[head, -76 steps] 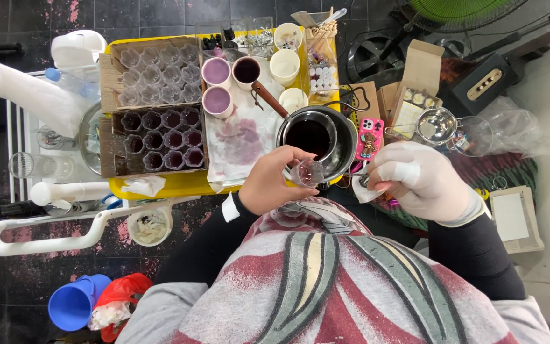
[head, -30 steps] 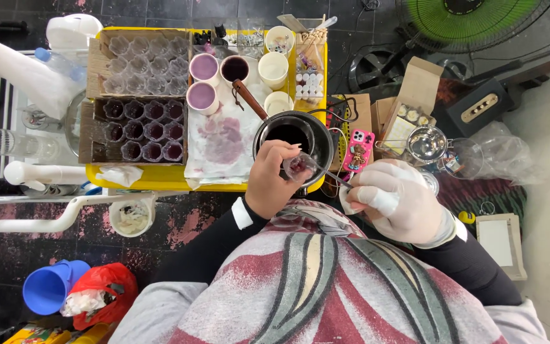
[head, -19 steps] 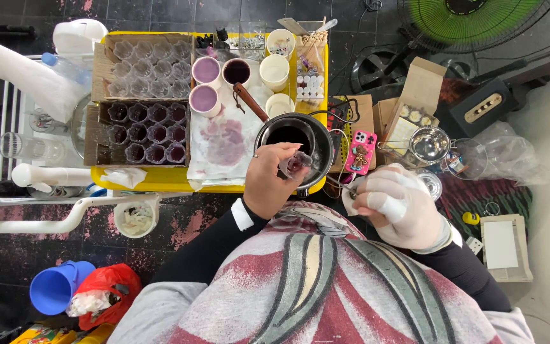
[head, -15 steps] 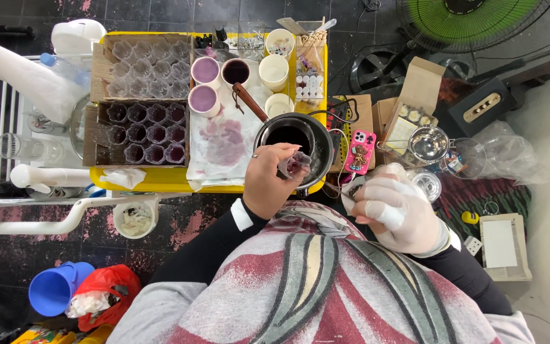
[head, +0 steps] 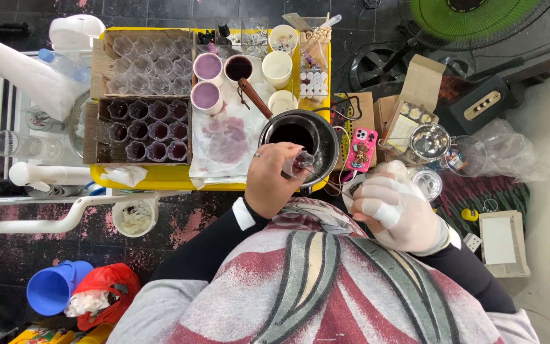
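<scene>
While the scene is seen from above, a small clear glass cup point(head: 302, 163) is gripped by the fingers of the bare left hand point(head: 275, 178), which wears a ring. The cup is held over the near rim of a round dark metal pot point(head: 297, 137) filled with a dark purple liquid, and a thin wire can be seen at the cup. The right hand point(head: 394, 213), covered by a white glove, is kept lower and to the right, just beside the person's chest. Its fingers are curled closed, but whether something is gripped inside cannot be told.

The pot stands at the right end of a yellow plastic tray point(head: 160, 177). Beside the pot, a white cloth stained with purple point(head: 227, 137) is spread on the tray. A wooden-handled tool point(head: 254, 97) lies across the cloth and touches the pot's rim. Behind the cloth, two white cups with pale purple content point(head: 207, 79) and a white cup with dark liquid point(head: 239, 67) are placed. At the left part of the tray, a cardboard box of small glass cups filled with dark purple point(head: 144, 130) is found, and behind it a cardboard box of empty clear cups point(head: 148, 64). A pink phone point(head: 362, 148) lies just right of the pot. A white paper roll point(head: 23, 70) is seen at far left.
</scene>
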